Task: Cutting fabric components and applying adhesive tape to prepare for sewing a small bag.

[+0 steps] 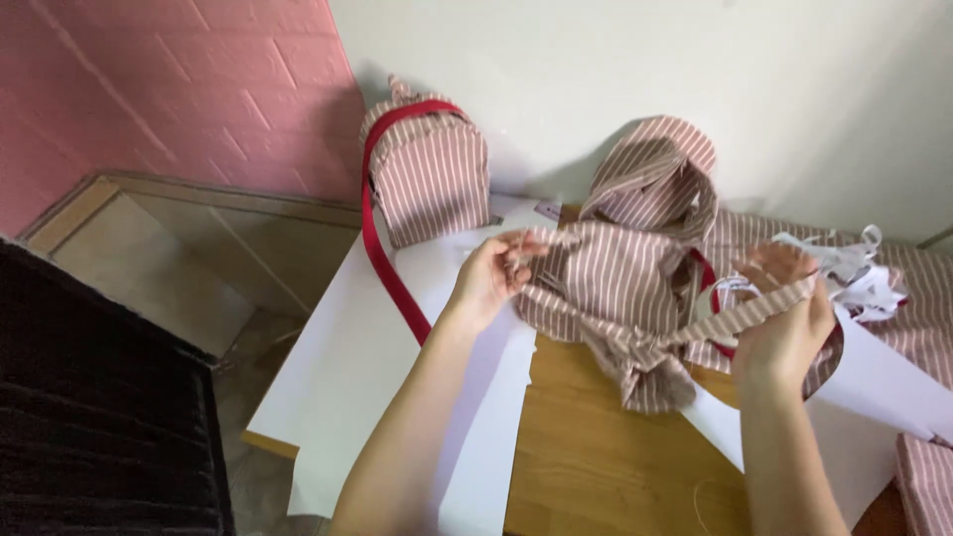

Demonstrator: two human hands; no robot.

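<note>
On the wooden worktop [586, 467], over white paper sheets [347, 377], lies soft, light striped fabric [615, 288]; it will drape, so take it by its edges. Left hand [489, 278] pinches one edge; right hand [789, 333] grasps the fabric strap [740, 316].

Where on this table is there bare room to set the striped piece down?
Free: the white paper left of the left hand, past the red strap, and the bare wood between the forearms. Crowded: striped fabric and paper scraps around the right hand.
</note>
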